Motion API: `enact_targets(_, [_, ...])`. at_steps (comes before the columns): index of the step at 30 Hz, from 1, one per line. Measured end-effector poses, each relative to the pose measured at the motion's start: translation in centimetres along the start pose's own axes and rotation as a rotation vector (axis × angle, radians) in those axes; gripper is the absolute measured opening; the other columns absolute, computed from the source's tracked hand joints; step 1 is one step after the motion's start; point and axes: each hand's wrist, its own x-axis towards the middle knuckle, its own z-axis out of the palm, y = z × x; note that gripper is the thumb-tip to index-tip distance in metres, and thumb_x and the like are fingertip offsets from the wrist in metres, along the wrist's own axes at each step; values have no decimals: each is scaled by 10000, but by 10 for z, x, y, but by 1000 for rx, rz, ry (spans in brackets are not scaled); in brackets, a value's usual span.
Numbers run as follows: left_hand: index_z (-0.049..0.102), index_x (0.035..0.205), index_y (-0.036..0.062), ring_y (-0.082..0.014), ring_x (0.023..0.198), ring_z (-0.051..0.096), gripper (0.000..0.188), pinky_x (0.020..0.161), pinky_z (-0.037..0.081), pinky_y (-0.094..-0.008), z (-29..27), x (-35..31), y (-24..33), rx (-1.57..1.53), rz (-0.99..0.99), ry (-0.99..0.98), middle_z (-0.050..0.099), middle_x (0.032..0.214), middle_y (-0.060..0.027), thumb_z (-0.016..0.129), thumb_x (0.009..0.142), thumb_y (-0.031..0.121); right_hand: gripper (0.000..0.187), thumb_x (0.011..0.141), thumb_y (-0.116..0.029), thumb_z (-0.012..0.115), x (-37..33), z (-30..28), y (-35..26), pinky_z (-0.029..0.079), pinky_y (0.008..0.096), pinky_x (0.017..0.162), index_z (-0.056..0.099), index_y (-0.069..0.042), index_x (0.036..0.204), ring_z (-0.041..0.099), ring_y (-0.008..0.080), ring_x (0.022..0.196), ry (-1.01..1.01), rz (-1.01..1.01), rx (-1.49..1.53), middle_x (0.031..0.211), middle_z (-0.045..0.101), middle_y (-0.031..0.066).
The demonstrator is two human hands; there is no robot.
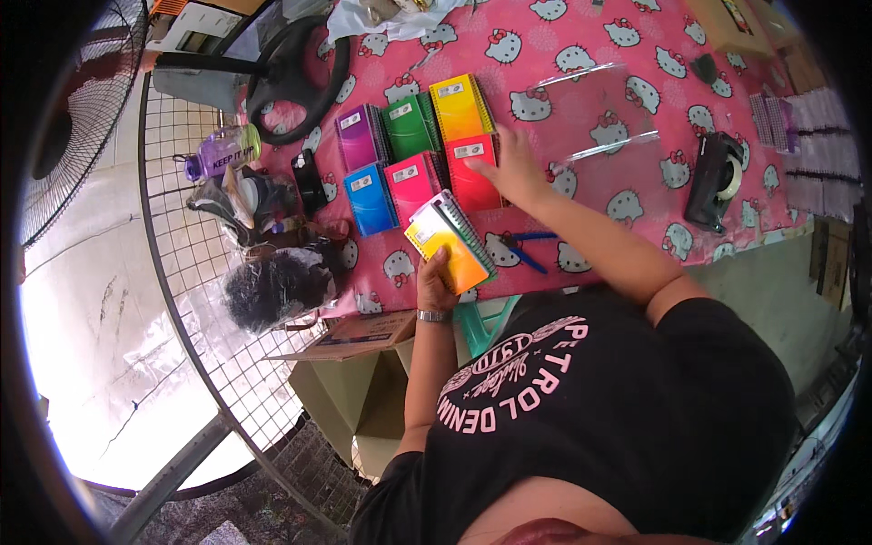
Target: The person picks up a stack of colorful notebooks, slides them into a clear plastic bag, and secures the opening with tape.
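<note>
Fingers of the left hand (pixel 437 283) clamp a stack of spiral notebooks (pixel 465 259), yellow uppermost, over the table's near side; the right hand (pixel 520 171), fingers loosely spread, extends over a red notebook (pixel 474 186), contact hard to tell; laying out rows seems in hand, the next move probably calling for one freed from the stack; pink tablecloth (pixel 595 195) beneath.

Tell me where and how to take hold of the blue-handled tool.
Grip the blue-handled tool by its two handles, probably with the right hand, coming from the right: they splay apart toward that side, while the joined end points left, close to the yellow notebook in the left hand, which would likely crowd a grasp there.
</note>
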Motion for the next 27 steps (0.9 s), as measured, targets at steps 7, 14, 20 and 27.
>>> enact_targets(7, [501,1139,47,-219,922,627,312,787,535,-361,-8,-40,15,-21,167,248,614,1026,-75,601,852,114,558,702,-262,768,-10,12,8,475,436,811,477,36,1073,561,390,983,-23,-24,-27,1052,540,255])
enact_targets(14, [498,1122,35,-197,886,617,283,752,524,-336,-32,-38,22,-9,382,457,602,1010,-68,597,867,104,581,668,-224,788,-5,83,-52,498,427,810,472,63,1063,606,374,905,-337,238,103,961,579,228])
enact_targets(20, [491,1144,38,-195,895,618,300,761,522,-339,-53,-25,7,8,416,505,602,1023,-69,599,882,134,642,602,-273,818,-24,101,-70,477,419,864,457,24,1042,536,366,1026,-129,235,-57,1132,466,221])
enact_targets(27, [452,1283,102,-262,1086,555,598,926,453,-438,-66,-29,12,-275,410,289,555,1229,-68,565,851,500,653,617,-222,793,-10,41,-110,464,386,861,457,10,1125,584,336,1016,-489,72,407,1078,580,241])
